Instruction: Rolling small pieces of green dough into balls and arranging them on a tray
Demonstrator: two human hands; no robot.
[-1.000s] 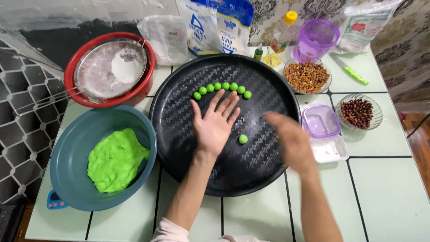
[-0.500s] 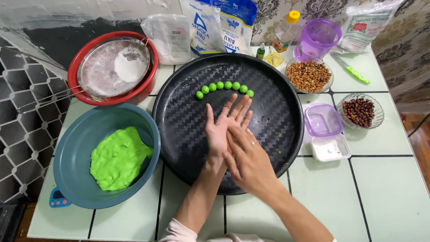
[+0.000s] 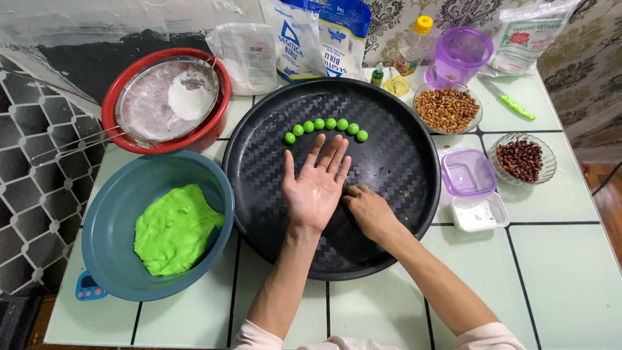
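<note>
Green dough balls (image 3: 325,128), six in a curved row at the far side of the black round tray (image 3: 402,149), lay untouched while the left hand (image 3: 315,188) stayed open and empty, palm up, and the right hand (image 3: 367,209), pressed against it half a second earlier, had slid off and curled beside it, contents unclear.

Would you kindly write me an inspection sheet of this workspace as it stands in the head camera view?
Surface: pale green tiled table, dark grout lines.
Job's things: round black tray bearing an arc of seven small green balls; teal bowl with green dough.
Clutter: red bowl with sieve of white flour; flour bags; peanut dish; dark bean dish; purple cup; purple-lidded box; green-handled knife.
Grippers: left hand flat, palm up, empty; right hand fingers curled down on tray, contents hidden.
Cables: nothing seen.
Surroundings: patterned wall, wire mesh at left.
</note>
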